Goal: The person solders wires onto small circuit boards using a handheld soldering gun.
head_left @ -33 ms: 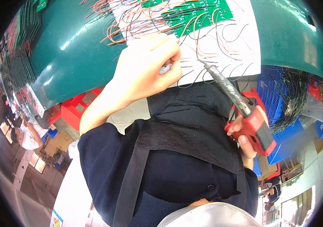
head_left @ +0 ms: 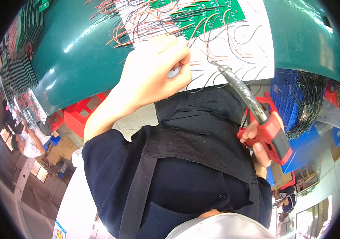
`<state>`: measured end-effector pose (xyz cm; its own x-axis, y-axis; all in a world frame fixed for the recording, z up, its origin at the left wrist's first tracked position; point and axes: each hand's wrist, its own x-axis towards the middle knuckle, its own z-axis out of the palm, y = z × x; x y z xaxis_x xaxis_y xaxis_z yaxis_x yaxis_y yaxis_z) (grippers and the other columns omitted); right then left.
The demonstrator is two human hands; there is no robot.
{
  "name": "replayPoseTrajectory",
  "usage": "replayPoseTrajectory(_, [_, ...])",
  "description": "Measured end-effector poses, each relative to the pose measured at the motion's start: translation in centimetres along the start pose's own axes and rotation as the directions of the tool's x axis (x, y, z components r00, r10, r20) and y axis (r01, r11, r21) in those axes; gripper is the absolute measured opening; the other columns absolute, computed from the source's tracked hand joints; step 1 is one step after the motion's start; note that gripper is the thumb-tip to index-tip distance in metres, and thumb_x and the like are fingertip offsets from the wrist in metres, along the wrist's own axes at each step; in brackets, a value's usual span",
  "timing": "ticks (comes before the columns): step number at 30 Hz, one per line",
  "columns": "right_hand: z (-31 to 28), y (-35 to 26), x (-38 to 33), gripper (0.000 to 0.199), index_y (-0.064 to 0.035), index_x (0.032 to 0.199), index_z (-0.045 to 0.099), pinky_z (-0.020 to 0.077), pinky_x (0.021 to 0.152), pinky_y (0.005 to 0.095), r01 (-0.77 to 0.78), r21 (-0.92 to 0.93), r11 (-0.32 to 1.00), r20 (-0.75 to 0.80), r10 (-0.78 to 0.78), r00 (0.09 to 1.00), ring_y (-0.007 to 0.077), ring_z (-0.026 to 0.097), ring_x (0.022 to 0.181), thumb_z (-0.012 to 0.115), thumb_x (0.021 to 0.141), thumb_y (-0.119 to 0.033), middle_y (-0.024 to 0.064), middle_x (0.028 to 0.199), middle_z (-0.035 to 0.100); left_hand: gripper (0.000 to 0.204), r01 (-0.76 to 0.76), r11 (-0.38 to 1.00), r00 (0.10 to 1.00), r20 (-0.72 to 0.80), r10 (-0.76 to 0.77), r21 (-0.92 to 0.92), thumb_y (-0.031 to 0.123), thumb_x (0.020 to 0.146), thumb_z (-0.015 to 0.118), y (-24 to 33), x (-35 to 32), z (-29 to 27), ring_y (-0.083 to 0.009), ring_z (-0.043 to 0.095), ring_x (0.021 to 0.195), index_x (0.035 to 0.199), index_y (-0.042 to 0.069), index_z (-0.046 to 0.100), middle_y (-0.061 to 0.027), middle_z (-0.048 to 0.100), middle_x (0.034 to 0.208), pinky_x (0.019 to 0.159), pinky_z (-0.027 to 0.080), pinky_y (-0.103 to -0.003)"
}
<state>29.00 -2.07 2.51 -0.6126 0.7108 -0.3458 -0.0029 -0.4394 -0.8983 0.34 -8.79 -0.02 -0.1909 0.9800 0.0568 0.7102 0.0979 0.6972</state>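
My right hand [head_left: 259, 145] is wrapped round the red and black handle of a soldering gun [head_left: 253, 103]. Its silvery barrel slants up and left, with the thin tip over wire ends on a white sheet [head_left: 263, 51]. Closed in a pinch at the sheet's lower left, my left hand [head_left: 156, 69] has something small and greyish showing between its fingers; its kind cannot be made out. Just beyond that hand lie green circuit boards [head_left: 213, 20] with red and black wires [head_left: 150, 22] attached. More short wires are spread across the sheet near the tip.
The sheet lies on a green tabletop [head_left: 86, 51]. Stacked boards [head_left: 24, 32] stand at the far left. Below the table's right side, a blue crate [head_left: 283, 93] sits beside bundled black wires [head_left: 309, 103]. Red stools [head_left: 76, 115] are under the table edge; another person [head_left: 30, 143] is at the left.
The soldering gun and my right hand have shifted slightly to the right. My left hand stays in place.
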Motion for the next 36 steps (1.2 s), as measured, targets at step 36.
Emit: replayPoseTrajectory(36, [0.4, -0.6, -0.2, 0.092, 0.0019, 0.138, 0.015, 0.0515, 0.061, 0.0329, -0.093, -0.021, 0.995, -0.074, 0.091, 0.993, 0.0242, 0.059, 0.072, 0.074, 0.073, -0.026, 0.0152, 0.084, 0.059, 0.020, -0.281, 0.743, 0.954, 0.089, 0.288, 0.607, 0.008, 0.072, 0.071, -0.1, 0.5, -4.6, -0.0202, 0.056, 0.065, 0.089, 0.007, 0.059, -0.0043, 0.056, 0.075, 0.058, 0.047, -0.030])
